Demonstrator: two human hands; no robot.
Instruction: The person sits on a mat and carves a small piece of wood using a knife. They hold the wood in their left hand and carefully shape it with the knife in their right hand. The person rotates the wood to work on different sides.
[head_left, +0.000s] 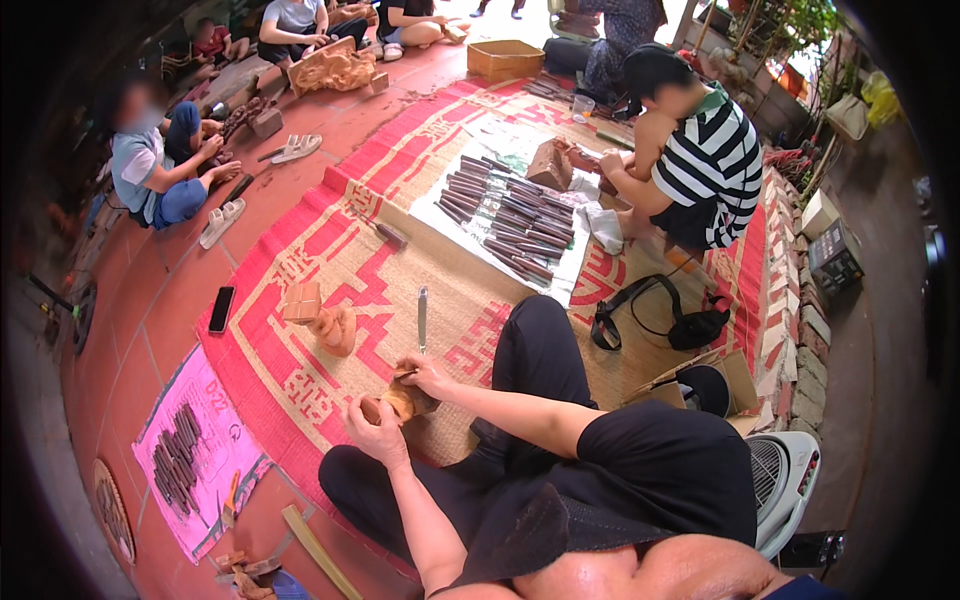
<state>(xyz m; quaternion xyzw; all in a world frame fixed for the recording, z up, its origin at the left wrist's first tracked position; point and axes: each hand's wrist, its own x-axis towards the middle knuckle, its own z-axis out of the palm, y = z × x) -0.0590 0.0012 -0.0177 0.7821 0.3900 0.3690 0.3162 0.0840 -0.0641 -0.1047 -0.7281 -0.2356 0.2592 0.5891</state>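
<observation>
Over my crossed legs, at the mat's middle, my two hands hold a small orange-brown carved wood piece (404,402). My left hand (376,436) is closed round its near left end. At its far side, my right hand (427,374) is closed, fingers bent down; a dark brown edge shows under them, too small to name. Just beyond my hands lies a slim silver-grey tool (422,320), perhaps a knife. To the left are another carved wood figure (333,330) and a squared wood block (301,303).
Rows of dark-handled carving tools (520,220) lie on a white cloth ahead. More tools (178,460) rest on a pink sheet at left, near a phone (221,310). A person in stripes (712,160) sits at right, above a black strap bag (695,325) and a fan (785,485).
</observation>
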